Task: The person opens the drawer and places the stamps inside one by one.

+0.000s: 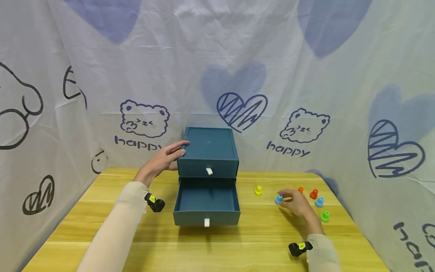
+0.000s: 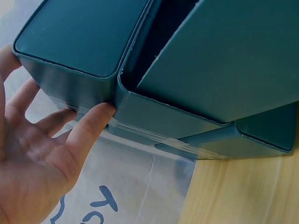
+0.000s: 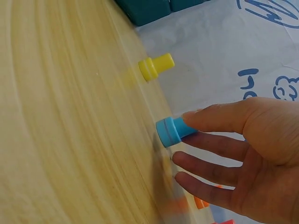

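Observation:
A teal two-drawer box (image 1: 209, 151) stands at the middle back of the wooden table (image 1: 238, 245). Its lower drawer (image 1: 206, 206) is pulled out and looks empty; the upper one is pushed in. My left hand (image 1: 170, 154) rests with straight fingers on the box's top left edge, and in the left wrist view the fingertips (image 2: 100, 112) touch the box's (image 2: 224, 60) corner. My right hand (image 1: 295, 203) pinches a light blue peg (image 1: 278, 199) just above the table, thumb and finger on the peg (image 3: 169, 131).
Loose pegs lie right of the box: yellow (image 1: 258, 190), orange (image 1: 300, 189), red (image 1: 313, 194), blue (image 1: 319, 202), green (image 1: 324, 216). The yellow peg (image 3: 155, 66) is beyond my right hand. Printed cloth walls close in the table on three sides.

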The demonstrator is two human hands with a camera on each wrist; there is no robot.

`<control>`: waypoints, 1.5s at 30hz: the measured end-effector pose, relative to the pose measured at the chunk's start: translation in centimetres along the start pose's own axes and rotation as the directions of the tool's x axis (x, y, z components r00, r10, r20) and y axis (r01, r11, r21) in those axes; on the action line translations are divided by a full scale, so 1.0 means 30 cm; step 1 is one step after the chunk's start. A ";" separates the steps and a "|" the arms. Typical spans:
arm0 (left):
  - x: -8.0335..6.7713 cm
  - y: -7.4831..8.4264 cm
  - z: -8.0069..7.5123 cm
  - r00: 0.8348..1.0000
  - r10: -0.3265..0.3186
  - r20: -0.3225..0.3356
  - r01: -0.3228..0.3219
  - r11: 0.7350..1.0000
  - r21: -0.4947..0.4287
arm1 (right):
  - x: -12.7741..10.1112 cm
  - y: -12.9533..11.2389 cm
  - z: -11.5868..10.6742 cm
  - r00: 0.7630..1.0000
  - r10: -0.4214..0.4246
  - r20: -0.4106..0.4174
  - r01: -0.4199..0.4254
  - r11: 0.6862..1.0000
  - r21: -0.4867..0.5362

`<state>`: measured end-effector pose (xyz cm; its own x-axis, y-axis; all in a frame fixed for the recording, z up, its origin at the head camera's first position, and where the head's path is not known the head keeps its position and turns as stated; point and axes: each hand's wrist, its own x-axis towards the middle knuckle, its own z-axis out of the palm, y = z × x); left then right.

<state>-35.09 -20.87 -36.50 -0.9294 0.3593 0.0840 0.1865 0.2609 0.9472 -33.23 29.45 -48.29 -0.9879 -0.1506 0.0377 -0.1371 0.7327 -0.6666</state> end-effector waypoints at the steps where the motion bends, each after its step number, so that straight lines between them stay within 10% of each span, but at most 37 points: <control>1: 0.000 -0.001 -0.001 1.000 0.002 0.000 -0.002 1.000 0.000 | 0.000 -0.002 0.000 1.000 0.003 0.000 -0.003 1.000 -0.001; 16: 0.004 -0.004 -0.002 1.000 -0.002 -0.005 0.002 1.000 0.000 | 0.005 0.016 0.005 0.999 0.050 0.020 -0.050 0.999 -0.018; 45: 0.004 -0.005 -0.005 1.000 0.013 0.004 -0.013 1.000 0.007 | -0.012 -0.091 -0.020 0.966 -0.182 0.182 0.180 0.983 0.024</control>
<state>-35.26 -21.00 -36.57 -0.9257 0.3661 0.0948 0.2005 0.2628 0.9438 -32.54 27.91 -46.04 -0.9164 -0.3996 0.0216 -0.3112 0.6775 -0.6664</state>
